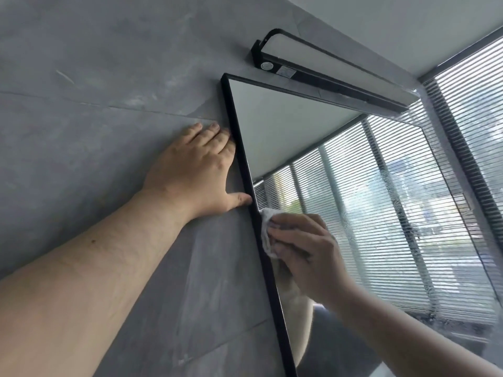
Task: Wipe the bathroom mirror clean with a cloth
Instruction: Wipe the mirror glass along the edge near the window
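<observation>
A black-framed mirror [285, 126] hangs on a grey tiled wall and reflects window blinds and a ceiling. My right hand [304, 248] presses a crumpled white cloth [266, 232] against the glass, right beside the mirror's left frame edge. My left hand [196, 170] lies flat on the wall with fingers spread; its thumb and fingertips touch the black frame. Streaks and droplets mark the glass to the right of the cloth.
A black bar lamp [326, 69] is mounted on the wall just above the mirror's top edge. Windows with horizontal blinds [473, 110] stand to the right. The grey tiled wall [95, 91] fills the left side.
</observation>
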A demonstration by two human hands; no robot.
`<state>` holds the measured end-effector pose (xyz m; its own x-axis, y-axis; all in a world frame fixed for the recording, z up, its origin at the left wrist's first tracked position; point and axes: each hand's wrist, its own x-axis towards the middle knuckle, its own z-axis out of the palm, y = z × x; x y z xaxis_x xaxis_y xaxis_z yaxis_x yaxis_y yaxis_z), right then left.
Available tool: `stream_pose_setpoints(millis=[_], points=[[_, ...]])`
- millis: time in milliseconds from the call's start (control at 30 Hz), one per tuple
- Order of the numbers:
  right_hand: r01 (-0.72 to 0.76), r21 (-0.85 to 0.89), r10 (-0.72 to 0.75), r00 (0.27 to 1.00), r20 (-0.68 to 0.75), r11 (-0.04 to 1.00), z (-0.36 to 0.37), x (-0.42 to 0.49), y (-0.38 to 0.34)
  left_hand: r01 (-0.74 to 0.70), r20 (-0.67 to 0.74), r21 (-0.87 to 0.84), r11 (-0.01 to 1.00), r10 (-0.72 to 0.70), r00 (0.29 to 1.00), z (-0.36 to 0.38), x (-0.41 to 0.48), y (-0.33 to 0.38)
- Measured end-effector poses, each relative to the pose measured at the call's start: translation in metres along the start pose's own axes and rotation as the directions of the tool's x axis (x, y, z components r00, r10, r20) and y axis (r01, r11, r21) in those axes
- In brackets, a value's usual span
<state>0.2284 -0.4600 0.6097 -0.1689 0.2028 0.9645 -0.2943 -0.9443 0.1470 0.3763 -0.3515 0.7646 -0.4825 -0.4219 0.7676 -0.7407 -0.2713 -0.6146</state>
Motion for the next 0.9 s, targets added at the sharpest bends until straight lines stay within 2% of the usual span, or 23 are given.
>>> stream_pose_setpoints(millis=[67,167,333,567,733,900], points=[[-0.124,0.032,0.124,0.992,-0.014,0.992,0.005,0.025,-0.001,-0.001,-0.015,-0.008,1.0,0.001,1.0,0.0,-0.002,0.002],[-0.259,0.021,0.258,0.965,0.043,0.966,0.006,0.047,0.002,-0.003,0.005,-0.034,0.999,0.003,1.0,0.002,-0.014,0.013],[-0.342,0.081,0.336,0.938,0.08,0.936,0.001,0.026,0.004,-0.01,0.054,-0.037,0.999,0.012,0.998,0.01,-0.043,0.04],[-0.348,-0.056,0.352,0.928,0.12,0.936,-0.027,-0.07,-0.017,-0.021,0.15,-0.039,0.999,0.026,0.988,0.018,-0.077,0.069],[-0.289,-0.146,0.308,0.943,0.129,0.946,-0.042,-0.148,-0.031,-0.037,0.169,-0.009,0.999,0.038,0.985,0.022,-0.086,0.079],[-0.288,-0.129,0.304,0.944,0.125,0.949,-0.039,-0.141,-0.033,-0.034,0.155,-0.025,0.999,0.037,0.987,0.023,-0.087,0.082]])
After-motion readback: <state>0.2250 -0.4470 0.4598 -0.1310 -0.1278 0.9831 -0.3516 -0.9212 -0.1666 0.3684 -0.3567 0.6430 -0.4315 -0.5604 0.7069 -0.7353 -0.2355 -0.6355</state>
